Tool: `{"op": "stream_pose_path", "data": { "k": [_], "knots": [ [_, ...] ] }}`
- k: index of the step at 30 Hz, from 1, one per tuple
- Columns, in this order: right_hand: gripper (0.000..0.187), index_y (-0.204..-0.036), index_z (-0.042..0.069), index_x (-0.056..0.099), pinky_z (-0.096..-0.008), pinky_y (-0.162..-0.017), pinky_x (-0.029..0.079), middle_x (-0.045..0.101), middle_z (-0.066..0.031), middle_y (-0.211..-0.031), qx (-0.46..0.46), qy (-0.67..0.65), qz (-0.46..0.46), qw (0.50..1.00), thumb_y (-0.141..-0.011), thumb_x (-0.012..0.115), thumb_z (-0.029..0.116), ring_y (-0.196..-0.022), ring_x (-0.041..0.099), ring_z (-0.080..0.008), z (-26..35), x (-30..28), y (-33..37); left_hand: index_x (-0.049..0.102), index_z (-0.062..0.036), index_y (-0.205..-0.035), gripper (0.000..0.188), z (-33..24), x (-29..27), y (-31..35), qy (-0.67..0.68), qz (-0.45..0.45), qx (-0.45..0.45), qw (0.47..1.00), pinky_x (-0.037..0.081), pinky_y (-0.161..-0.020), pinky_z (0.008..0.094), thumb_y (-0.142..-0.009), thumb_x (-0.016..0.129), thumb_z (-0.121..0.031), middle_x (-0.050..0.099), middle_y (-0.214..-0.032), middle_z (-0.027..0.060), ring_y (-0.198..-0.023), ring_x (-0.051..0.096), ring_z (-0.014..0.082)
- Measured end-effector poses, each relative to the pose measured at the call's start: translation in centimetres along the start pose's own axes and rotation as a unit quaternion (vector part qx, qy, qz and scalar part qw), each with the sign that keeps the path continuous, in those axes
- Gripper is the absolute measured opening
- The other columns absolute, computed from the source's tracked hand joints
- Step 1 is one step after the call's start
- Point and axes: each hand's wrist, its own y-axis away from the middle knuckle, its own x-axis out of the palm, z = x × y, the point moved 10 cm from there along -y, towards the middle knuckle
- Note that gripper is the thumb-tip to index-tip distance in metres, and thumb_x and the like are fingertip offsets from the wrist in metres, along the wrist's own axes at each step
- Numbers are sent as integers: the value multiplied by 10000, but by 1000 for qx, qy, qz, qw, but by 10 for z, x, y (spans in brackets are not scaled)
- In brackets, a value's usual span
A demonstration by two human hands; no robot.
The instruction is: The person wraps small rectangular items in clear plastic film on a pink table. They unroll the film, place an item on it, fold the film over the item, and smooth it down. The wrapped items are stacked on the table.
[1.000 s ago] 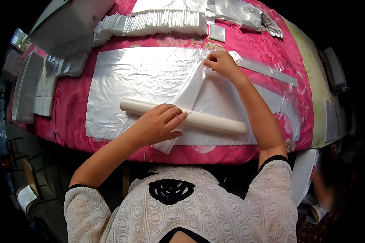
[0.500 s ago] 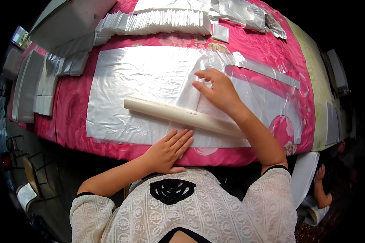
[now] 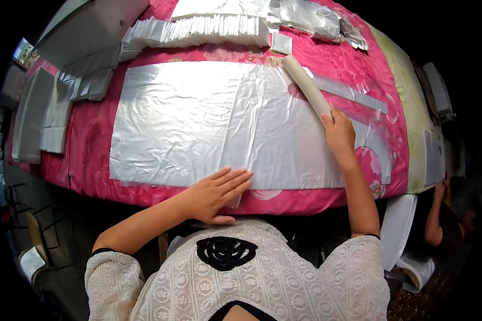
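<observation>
White plastic bags [image 3: 166, 123] lie flat in front of me on a table covered with pink flowered cloth. My left hand [image 3: 218, 195] rests flat, fingers stretched, on their near edge. A cream plastic pipe [image 3: 307, 85] is gripped at its near end by my right hand [image 3: 338, 131]. It slants away to the far left over the right part of the bags. A lengthwise fold line runs through the plastic near the middle, from the far edge toward my left hand.
Behind the bags stands a long row of folded white packets [image 3: 214, 30], with a small square packet [image 3: 281, 43] beside it. More folded stacks [image 3: 54, 120] and a white box [image 3: 29, 117] are at the left. Another person's arm [image 3: 435, 216] shows at the right.
My right hand has come down from the raised plastic flap and taken hold of the pipe. The pipe has swung from lying across the bags to pointing away. The flap now lies flat.
</observation>
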Motion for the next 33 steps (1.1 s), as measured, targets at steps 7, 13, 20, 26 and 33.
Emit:
{"op": "stream_pose_path", "data": {
  "k": [7, 13, 20, 26, 33],
  "knots": [
    [434, -1188, 92, 568, -380, -869, 413, 593, -92, -1048, -250, -147, 145, 946, -765, 652, 142, -991, 522, -292, 129, 23, 77, 324, 32, -1348, 687, -15, 30, -9, -168, 21, -56, 984, 224, -1083, 437, -777, 531, -288, 279, -1438, 191, -1345, 265, 294],
    [429, -1162, 114, 584, -381, -893, 376, 590, -72, -1055, -331, -159, 121, 922, -740, 662, 122, -985, 520, -266, 169, 40, 63, 340, 4, -1347, 606, -26, 45, -6, -212, -39, -72, 974, 239, -1072, 450, -799, 481, -214, 301, -1430, 181, -1321, 306, 307],
    [341, -1128, 132, 620, -368, -892, 384, 624, -26, -1011, -297, -128, 28, 946, -789, 640, 168, -971, 529, -242, 170, 67, -54, 349, 4, -1344, 569, -29, 41, -4, -187, -46, -33, 981, 266, -1066, 441, -819, 454, -188, 311, -1425, 172, -1327, 299, 298],
    [452, -1204, 77, 547, -401, -1034, 311, 505, -130, -1251, -321, -218, 11, 922, -760, 627, 68, -1201, 409, -314, 165, 49, -25, 415, 19, -1291, 503, -20, 20, 13, -42, -45, -41, 997, 297, -1067, 426, -814, 488, -121, 327, -1413, 158, -1310, 328, 281],
    [504, -1184, 21, 532, -385, -935, 433, 558, -142, -1175, -453, -247, 230, 825, -682, 566, -7, -1114, 515, -304, 184, 43, 113, 514, -24, -1202, 427, -25, 9, 22, 27, -122, 49, 991, 357, -1031, 409, -785, 547, -106, 423, -1342, 156, -1248, 416, 284]
  ]
}}
